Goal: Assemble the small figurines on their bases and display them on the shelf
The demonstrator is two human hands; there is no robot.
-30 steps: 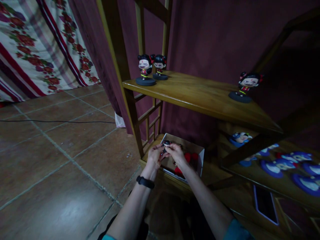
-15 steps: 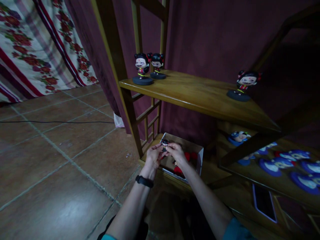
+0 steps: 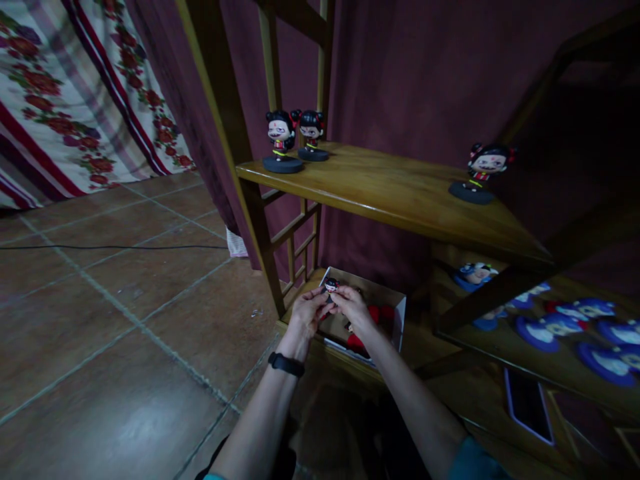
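Over a white cardboard box [image 3: 401, 313], my left hand [image 3: 306, 312] and my right hand [image 3: 351, 305] both close their fingers on a small black-haired figurine [image 3: 331, 285]. Its head shows above the fingertips; its lower part is mostly hidden. Inside the box lie several red items [image 3: 383, 313], partly covered by my right hand and forearm. On the wooden shelf [image 3: 385, 180] above stand similar figurines: one at the left front [image 3: 281, 137], one just behind it [image 3: 312, 133], and one at the right end [image 3: 483, 170], each on a dark round base.
Several blue-and-white figurines [image 3: 550, 328] lie on the lower right shelf. A phone [image 3: 529, 405] rests below them. The shelf's wooden post [image 3: 250, 200] rises left of the box. A black cable [image 3: 115, 247] crosses the tiled floor [image 3: 125, 373].
The view has shifted very slightly. Both hands keep hold of the figurine, whose head is a touch lower and tilted a little differently.
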